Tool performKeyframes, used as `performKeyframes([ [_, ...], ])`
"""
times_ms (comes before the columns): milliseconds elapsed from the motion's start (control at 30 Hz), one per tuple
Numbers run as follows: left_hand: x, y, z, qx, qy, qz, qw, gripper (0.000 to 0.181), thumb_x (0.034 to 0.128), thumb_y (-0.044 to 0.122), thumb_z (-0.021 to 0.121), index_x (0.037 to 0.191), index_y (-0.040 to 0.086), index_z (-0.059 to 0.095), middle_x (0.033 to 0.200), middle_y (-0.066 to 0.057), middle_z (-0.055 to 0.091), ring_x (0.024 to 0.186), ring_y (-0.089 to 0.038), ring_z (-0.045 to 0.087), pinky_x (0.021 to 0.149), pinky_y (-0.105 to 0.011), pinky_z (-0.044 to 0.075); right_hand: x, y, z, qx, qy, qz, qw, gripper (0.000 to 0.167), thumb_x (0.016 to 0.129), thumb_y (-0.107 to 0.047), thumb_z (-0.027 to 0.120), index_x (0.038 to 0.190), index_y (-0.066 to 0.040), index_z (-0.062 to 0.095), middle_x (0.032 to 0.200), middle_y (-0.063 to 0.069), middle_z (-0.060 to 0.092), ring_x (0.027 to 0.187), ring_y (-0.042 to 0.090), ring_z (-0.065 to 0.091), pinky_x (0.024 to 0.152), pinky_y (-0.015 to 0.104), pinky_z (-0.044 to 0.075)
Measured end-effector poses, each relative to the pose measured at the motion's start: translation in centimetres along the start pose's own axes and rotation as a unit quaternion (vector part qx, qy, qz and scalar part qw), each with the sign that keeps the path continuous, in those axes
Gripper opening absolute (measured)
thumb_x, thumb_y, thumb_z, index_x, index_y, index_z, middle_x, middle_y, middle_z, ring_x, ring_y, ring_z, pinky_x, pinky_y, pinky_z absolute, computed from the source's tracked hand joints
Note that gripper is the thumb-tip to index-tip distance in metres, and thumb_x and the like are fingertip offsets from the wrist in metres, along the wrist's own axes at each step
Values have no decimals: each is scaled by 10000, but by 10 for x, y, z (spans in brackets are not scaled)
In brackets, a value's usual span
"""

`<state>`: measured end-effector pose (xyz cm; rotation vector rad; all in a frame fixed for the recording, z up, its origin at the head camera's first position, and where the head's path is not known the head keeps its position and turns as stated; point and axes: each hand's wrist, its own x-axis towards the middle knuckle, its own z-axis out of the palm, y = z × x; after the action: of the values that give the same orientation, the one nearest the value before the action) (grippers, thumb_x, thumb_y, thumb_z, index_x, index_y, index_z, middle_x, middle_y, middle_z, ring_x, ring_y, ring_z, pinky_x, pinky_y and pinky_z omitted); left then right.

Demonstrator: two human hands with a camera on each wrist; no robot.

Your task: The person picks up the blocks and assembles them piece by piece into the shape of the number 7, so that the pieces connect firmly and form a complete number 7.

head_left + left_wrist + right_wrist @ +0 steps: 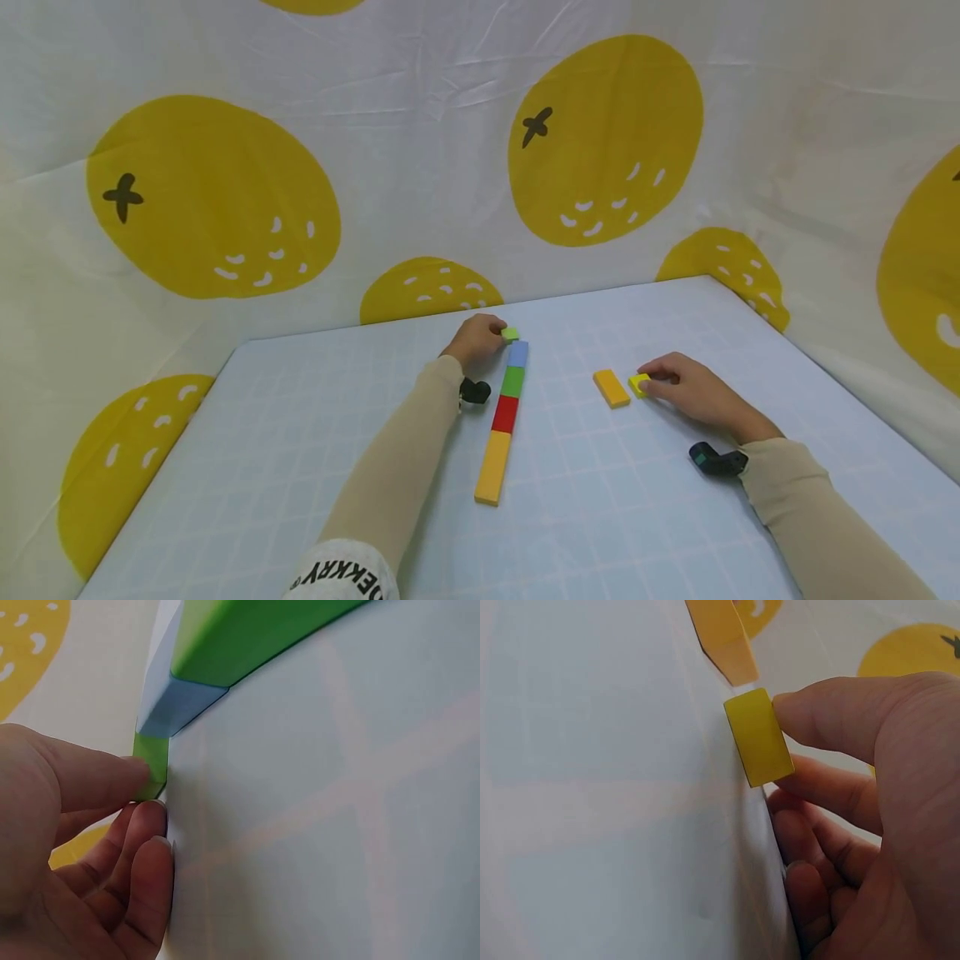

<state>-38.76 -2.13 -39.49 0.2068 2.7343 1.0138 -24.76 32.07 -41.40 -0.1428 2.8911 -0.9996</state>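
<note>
A straight row of toy blocks runs away from me: a long yellow-orange block nearest, then a red block, a green block and a light blue block. At the row's far end my left hand pinches a small light green block between thumb and fingers, up against or very close to the blue one. On the right, my right hand pinches a small yellow block by its sides. Just left of that block lies an orange block, apart from the row.
The blocks lie on a table with a pale blue grid cloth. A white curtain with large yellow fruit prints hangs behind and beside it. Dark wrist cameras sit at both cuffs.
</note>
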Motion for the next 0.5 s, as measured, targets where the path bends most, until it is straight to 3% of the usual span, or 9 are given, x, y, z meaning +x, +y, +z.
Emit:
performKeyframes([
  [500, -3, 0, 0, 101, -17, 89, 9999, 370, 991, 224, 628, 1357, 168, 634, 1271, -41, 601, 1131, -235, 532, 1031, -432, 451, 0, 0, 0, 64, 5, 14, 10000, 515, 978, -432, 626, 1322, -50, 585, 1309, 186, 550, 1181, 375, 497, 1001, 589, 413],
])
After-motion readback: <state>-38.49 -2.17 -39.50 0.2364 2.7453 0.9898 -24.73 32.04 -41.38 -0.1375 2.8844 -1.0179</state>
